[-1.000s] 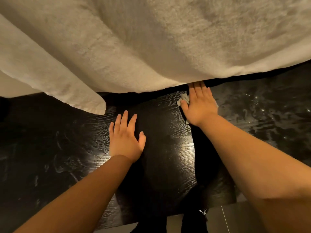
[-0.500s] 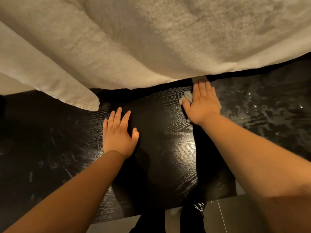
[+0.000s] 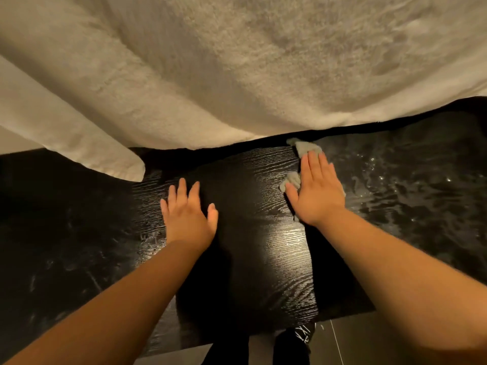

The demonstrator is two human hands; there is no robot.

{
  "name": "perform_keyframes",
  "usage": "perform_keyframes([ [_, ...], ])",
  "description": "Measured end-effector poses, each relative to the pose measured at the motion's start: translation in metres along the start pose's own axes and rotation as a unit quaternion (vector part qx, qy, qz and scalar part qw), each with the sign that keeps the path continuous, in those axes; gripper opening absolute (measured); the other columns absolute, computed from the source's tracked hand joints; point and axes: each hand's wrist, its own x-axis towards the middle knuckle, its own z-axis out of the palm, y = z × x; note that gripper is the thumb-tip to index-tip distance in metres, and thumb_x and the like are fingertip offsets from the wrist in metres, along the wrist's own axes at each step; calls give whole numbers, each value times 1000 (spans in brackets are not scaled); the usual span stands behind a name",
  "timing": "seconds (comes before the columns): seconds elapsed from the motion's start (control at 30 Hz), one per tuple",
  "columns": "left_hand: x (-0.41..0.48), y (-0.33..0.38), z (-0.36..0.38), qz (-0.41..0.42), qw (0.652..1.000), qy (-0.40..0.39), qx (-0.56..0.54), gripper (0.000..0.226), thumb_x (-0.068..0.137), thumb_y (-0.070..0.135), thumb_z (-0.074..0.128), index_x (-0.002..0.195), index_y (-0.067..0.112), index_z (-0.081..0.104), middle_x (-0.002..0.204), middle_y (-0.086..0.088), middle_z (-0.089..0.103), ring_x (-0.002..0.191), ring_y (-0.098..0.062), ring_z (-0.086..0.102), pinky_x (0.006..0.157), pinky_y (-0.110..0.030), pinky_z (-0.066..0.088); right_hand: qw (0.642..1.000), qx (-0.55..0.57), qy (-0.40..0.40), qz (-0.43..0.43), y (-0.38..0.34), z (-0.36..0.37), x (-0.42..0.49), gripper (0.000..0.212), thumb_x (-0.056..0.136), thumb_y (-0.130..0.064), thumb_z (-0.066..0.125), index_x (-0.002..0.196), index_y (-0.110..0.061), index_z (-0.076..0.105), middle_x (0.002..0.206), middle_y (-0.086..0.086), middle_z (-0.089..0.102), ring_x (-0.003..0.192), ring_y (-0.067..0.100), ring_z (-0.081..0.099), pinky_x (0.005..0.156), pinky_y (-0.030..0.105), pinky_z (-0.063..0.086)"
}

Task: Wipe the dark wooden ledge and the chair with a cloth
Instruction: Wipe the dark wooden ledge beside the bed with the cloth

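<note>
A dark wooden ledge (image 3: pixel 263 259) with visible grain runs across the view. My right hand (image 3: pixel 316 191) lies flat with straight fingers on a small pale grey cloth (image 3: pixel 303 147), pressing it against the wood near the ledge's far edge. Parts of the cloth stick out beyond my fingertips and beside my thumb. My left hand (image 3: pixel 187 217) rests palm down on the bare wood to the left, fingers spread. No chair is in view.
A thick white blanket (image 3: pixel 237 75) hangs over the far edge of the ledge, with a fold (image 3: pixel 116 164) drooping at the left. Wet streaks shine on the ledge at right (image 3: pixel 408 185). Below the near edge are the floor and my shoes (image 3: pixel 297 341).
My right hand has slid the cloth back from under the blanket's edge toward me. My left hand stays flat on the wood in about the same spot.
</note>
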Motion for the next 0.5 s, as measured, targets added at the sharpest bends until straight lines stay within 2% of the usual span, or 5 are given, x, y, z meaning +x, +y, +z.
perform_keyframes([
  [0.13,1,53,11,51,997,-31,-42,67,102,49,49,163,25,33,174,-6,20,161,-32,10,130,-56,8,1000,21,-1,3,6,-3,22,84,103,-60,12,164,-4,2,172,17,-3,159,32,-7,129,49,2],
  [0.27,8,97,24,88,995,-50,-11,69,104,55,36,166,31,20,176,-1,7,162,-29,0,129,-57,1,999,21,21,-39,11,17,-38,82,104,-57,19,163,-2,7,172,17,2,159,32,-3,129,51,7],
  [0.37,5,107,33,71,996,-35,35,72,102,57,28,167,32,14,176,-3,2,161,-32,-3,128,-61,1,995,19,10,-94,21,22,-56,83,103,-58,26,163,-3,11,172,16,4,160,32,-3,129,51,9],
  [0.5,4,110,39,61,998,-19,28,74,98,55,35,166,30,21,176,-5,9,161,-34,1,128,-61,2,989,0,6,-146,45,6,4,86,100,-63,20,164,-5,12,172,14,7,160,31,-1,129,50,5],
])
